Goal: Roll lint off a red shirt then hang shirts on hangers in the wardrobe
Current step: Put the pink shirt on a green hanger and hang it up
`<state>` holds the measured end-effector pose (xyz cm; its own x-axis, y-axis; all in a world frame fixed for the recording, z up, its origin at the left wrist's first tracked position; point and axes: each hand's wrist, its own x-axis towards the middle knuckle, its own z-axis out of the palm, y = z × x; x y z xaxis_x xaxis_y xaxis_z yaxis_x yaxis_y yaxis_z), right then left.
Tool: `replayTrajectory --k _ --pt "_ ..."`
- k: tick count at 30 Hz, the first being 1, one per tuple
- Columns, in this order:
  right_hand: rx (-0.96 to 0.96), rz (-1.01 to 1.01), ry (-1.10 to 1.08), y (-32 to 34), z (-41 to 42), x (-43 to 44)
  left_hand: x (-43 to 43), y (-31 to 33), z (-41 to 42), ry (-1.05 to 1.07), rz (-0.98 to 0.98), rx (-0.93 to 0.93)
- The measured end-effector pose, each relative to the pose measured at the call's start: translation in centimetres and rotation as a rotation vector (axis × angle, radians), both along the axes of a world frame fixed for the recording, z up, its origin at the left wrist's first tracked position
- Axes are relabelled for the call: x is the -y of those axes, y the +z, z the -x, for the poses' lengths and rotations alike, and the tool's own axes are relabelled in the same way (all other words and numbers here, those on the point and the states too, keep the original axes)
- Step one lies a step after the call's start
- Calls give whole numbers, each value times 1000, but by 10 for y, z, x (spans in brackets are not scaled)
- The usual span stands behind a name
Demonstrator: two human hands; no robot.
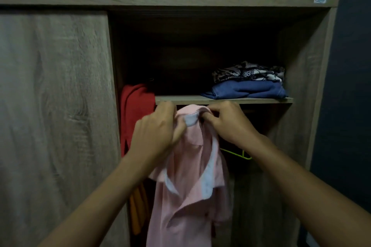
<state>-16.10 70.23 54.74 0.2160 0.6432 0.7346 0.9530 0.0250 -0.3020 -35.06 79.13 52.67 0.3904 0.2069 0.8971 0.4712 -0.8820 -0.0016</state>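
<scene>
Head view: left hand (155, 132) and right hand (226, 124) pinch soft pink shirt (188, 196) collar.

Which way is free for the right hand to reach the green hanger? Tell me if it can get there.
Probably yes. The right hand is busy at the pink shirt collar, but the green hanger hangs just below and right of it, with open wardrobe space and nothing between. It would have to let go first.

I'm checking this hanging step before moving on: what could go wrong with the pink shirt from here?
Both the left hand and right hand grip only the pink shirt at its collar, so it might slip off unseen. It hangs bunched and could crease. It could also crowd the red shirt beside it.
</scene>
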Motion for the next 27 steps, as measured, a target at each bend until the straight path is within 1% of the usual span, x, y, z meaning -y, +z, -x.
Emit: replayTrajectory --k 3,6,14,17,19,21,23,25,27 --pt "60 -24 29 6 8 4 3 -25 -5 38 41 -91" --pt "107 -34 -15 7 6 4 -9 -31 -5 130 170 -91" --pt "88 63 -170 -18 -20 2 -25 -33 -2 30 321 4" --pt "37 71 -207 -30 -37 0 -31 -44 -4 -2 356 -25" --pt "-16 84 -198 -41 -48 -5 -35 -53 -11 -64 409 -60" --pt "-81 120 -127 -53 -58 -10 -37 -60 -21 -132 540 -59" --pt "-118 222 -14 -66 -63 -14 -39 -64 -31 -153 656 -27" --pt "-181 306 71 -82 -68 -18 -41 -67 -40 -169 696 -5" --pt "-255 308 45 -98 -82 -25 -43 -69 -51 -164 733 -16"
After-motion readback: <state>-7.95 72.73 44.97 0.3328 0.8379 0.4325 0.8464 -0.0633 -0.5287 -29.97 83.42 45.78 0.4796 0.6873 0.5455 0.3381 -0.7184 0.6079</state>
